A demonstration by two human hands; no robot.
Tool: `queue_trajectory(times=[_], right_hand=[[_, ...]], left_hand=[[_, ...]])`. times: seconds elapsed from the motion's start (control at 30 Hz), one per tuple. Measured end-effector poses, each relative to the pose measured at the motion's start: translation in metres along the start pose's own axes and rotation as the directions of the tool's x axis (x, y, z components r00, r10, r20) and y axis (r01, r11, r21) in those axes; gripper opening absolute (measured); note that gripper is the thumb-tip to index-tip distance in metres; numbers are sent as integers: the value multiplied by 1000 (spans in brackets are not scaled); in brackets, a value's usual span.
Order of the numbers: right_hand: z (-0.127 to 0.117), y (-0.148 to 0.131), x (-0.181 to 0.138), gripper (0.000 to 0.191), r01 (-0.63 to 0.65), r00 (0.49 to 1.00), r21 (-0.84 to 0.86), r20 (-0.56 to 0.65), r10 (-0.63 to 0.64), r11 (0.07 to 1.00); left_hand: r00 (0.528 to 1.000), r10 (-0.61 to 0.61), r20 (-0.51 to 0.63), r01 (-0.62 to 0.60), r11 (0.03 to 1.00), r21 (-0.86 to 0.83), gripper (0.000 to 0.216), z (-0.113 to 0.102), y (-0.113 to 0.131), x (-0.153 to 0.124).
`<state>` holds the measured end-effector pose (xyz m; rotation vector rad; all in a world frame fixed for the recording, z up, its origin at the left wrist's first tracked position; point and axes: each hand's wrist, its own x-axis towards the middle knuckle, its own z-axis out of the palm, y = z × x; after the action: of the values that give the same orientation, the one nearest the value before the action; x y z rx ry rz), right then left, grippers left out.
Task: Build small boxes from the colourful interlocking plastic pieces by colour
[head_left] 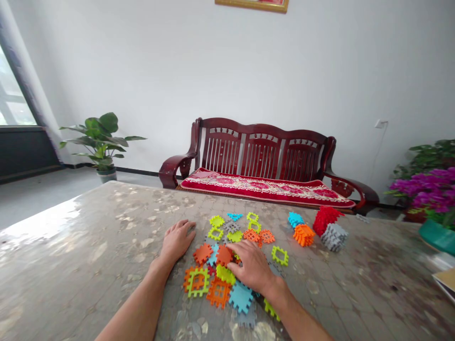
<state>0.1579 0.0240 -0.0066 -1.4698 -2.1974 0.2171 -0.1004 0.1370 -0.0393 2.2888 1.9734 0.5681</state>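
My left hand point(177, 242) rests on the table to the left of a loose pile of toothed plastic tiles, fingers loosely extended and holding nothing. My right hand point(251, 263) lies over the pile with thumb and fingers apart. Its fingertips are at an orange tile point(223, 255), and the thumb is by a yellow-green tile point(224, 274). Around them lie another orange tile point(203, 254), a light blue tile point(241, 297), a yellow-green frame tile point(198, 282) and an orange window tile point(218, 292). My right hand hides some of the tiles.
Stacks of tiles in blue point(295, 219), orange point(304, 235), red point(325, 219) and grey point(334, 237) stand at the right. A yellow-green frame tile point(280, 255) lies apart. Purple flowers point(432, 189) in a teal pot point(439, 236) are far right. Behind the table stands a wooden bench point(261, 156).
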Motion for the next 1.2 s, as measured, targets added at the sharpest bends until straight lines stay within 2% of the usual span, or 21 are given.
queue_trajectory(times=[0.17,0.33,0.5,0.57,0.67,0.73,0.83,0.9,1.1,1.2], right_hand=[[-2,26,-2,45,-116,977,-70,-189,101,991],[-8,61,-4,45,-277,898,-51,-370,239,960],[-16,81,-9,48,-328,832,-35,-485,271,944],[-21,80,-10,42,-320,834,-66,-492,248,945],[-31,70,-9,25,-249,895,-98,-404,190,964],[-39,59,-8,19,-196,945,-79,-281,167,977],[-50,46,-6,34,-134,990,-56,-57,131,989],[-55,44,-7,43,-103,993,-60,56,106,993],[-60,62,-12,26,-190,949,22,259,178,981],[-64,69,-13,29,-222,944,35,259,206,974]], left_hand=[[1000,0,-2,0,1000,4,39,0,0,0],[1000,6,3,-6,1000,3,38,3,-3,1],[1000,2,17,-2,1000,2,38,4,-4,3],[1000,1,19,-1,1000,3,38,3,-4,2],[1000,-4,14,4,1000,-2,38,2,-3,2],[1000,-4,9,4,1000,-9,38,1,-3,2],[1000,-2,9,2,1000,-16,38,1,-3,1],[1000,-3,5,3,1000,-18,38,1,-3,1],[1000,-9,-10,9,1000,-16,37,0,0,0],[1000,-3,-4,3,1000,-10,38,-1,1,0]])
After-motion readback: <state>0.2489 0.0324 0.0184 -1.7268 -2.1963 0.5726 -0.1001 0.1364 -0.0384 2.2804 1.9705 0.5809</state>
